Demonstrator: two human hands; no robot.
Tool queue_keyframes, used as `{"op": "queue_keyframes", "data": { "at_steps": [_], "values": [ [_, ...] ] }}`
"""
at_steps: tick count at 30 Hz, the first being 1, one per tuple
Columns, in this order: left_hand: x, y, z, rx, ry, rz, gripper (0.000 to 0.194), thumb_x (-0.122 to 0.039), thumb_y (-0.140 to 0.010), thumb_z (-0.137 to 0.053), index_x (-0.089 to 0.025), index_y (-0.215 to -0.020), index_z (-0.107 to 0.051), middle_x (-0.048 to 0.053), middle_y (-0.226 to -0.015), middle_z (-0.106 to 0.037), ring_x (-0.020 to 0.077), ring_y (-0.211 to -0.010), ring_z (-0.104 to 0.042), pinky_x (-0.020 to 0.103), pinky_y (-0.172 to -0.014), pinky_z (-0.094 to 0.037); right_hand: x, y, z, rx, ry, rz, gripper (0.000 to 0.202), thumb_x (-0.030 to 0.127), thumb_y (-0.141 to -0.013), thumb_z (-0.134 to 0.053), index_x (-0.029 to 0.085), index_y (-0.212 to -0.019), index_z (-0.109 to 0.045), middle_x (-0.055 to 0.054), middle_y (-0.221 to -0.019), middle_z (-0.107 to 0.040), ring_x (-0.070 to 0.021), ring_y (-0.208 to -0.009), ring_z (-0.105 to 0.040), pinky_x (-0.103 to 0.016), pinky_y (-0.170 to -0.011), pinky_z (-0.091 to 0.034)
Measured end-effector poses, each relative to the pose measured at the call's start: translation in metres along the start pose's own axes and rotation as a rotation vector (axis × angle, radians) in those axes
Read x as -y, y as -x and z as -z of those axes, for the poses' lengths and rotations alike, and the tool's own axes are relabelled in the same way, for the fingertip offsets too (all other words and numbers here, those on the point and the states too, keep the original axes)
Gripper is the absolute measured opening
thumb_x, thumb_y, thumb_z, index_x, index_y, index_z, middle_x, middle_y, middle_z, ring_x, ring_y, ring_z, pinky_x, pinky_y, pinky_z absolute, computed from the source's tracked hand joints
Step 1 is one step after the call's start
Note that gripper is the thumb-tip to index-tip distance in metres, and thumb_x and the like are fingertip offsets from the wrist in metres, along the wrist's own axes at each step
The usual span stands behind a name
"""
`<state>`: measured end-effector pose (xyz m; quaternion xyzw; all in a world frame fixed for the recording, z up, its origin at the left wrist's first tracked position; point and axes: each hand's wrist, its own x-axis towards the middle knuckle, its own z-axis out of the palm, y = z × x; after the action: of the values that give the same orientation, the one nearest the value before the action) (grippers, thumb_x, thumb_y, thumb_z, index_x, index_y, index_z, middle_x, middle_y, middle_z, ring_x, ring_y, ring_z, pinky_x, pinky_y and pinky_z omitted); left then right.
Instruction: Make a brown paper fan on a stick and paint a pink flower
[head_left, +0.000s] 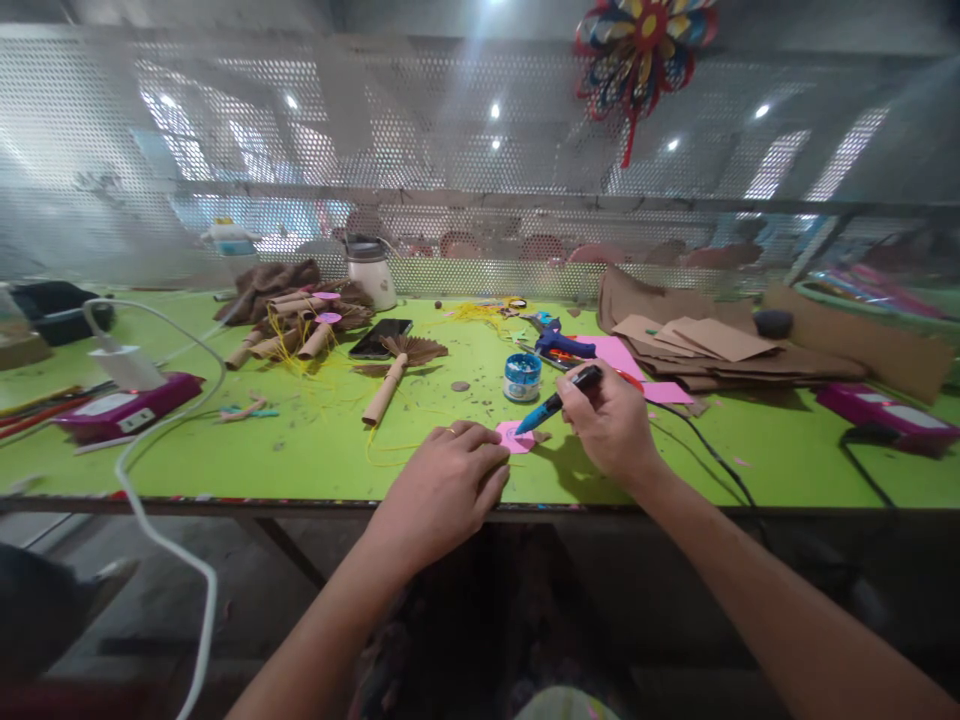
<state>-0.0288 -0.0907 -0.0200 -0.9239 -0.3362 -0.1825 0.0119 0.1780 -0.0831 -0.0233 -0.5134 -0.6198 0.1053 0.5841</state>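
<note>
My right hand point(611, 415) is closed round a blue marker point(541, 412) with a black back end. Its tip rests on a small pink paper piece point(516, 438) that bears a dark drawn mark. My left hand point(450, 480) holds that paper against the green table by its left edge, its fingers bent and close together. Just beyond the paper stands a small open jar point(523, 378) with a blue rim. Left of it lies a brown paper roll point(386, 390) with a pleated paper fan point(420, 348) at its top and yellow string at its lower end.
More paper rolls point(315, 340) with yellow string lie at back left, beside a phone point(381, 338) and a white jar point(370, 275). Brown paper sheets point(697, 345) and a blue glue gun point(562, 342) are at right. Purple power strips point(131, 405) with cords flank the work area.
</note>
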Motion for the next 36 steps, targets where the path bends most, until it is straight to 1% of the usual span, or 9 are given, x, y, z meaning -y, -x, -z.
{"op": "queue_keyframes", "data": {
  "at_steps": [11,17,25,32,36],
  "values": [
    [0.0009,0.0005,-0.0004,0.003,-0.003,-0.002,0.03,-0.029,-0.096,-0.04,-0.02,-0.107,-0.066,0.008,-0.103,-0.065,0.0229,-0.105,-0.056,0.04,-0.094,-0.042,0.0003,-0.0004,-0.0007,-0.025,0.007,-0.004,0.022,0.041,-0.084,-0.056,0.02,-0.079,-0.052,0.004,-0.055,-0.049,-0.0106,-0.048,-0.044,-0.023,-0.049,-0.036],
    [0.0007,0.0,-0.0005,-0.007,0.003,-0.003,0.029,-0.029,-0.096,-0.041,-0.021,-0.106,-0.067,0.008,-0.102,-0.066,0.0226,-0.104,-0.056,0.039,-0.093,-0.043,0.0004,0.0001,-0.0011,0.011,0.027,-0.005,0.023,0.041,-0.085,-0.055,0.02,-0.077,-0.051,0.004,-0.054,-0.049,-0.0103,-0.047,-0.043,-0.023,-0.049,-0.035],
    [0.0013,-0.0004,-0.0004,0.012,-0.003,0.002,0.03,-0.029,-0.096,-0.04,-0.02,-0.107,-0.066,0.008,-0.104,-0.065,0.0228,-0.105,-0.056,0.04,-0.093,-0.043,-0.0006,-0.0004,-0.0018,0.043,0.039,-0.002,0.021,0.04,-0.084,-0.055,0.02,-0.078,-0.052,0.004,-0.057,-0.05,-0.011,-0.05,-0.045,-0.023,-0.051,-0.037],
    [0.0005,0.0,0.0002,0.0,0.0,-0.003,0.029,-0.029,-0.096,-0.04,-0.02,-0.106,-0.067,0.008,-0.104,-0.066,0.0224,-0.105,-0.056,0.039,-0.094,-0.043,0.0003,-0.0009,-0.0012,0.041,0.045,-0.008,0.024,0.042,-0.084,-0.054,0.02,-0.077,-0.05,0.004,-0.055,-0.049,-0.0109,-0.049,-0.044,-0.023,-0.05,-0.035],
    [0.0009,0.0002,-0.0006,-0.005,-0.001,-0.007,0.03,-0.029,-0.096,-0.04,-0.021,-0.105,-0.067,0.008,-0.104,-0.066,0.0226,-0.105,-0.056,0.039,-0.094,-0.043,0.0008,-0.0018,-0.0013,0.017,0.084,-0.017,0.023,0.041,-0.084,-0.054,0.02,-0.075,-0.05,0.004,-0.055,-0.049,-0.011,-0.049,-0.044,-0.024,-0.05,-0.035]
  ]
}}
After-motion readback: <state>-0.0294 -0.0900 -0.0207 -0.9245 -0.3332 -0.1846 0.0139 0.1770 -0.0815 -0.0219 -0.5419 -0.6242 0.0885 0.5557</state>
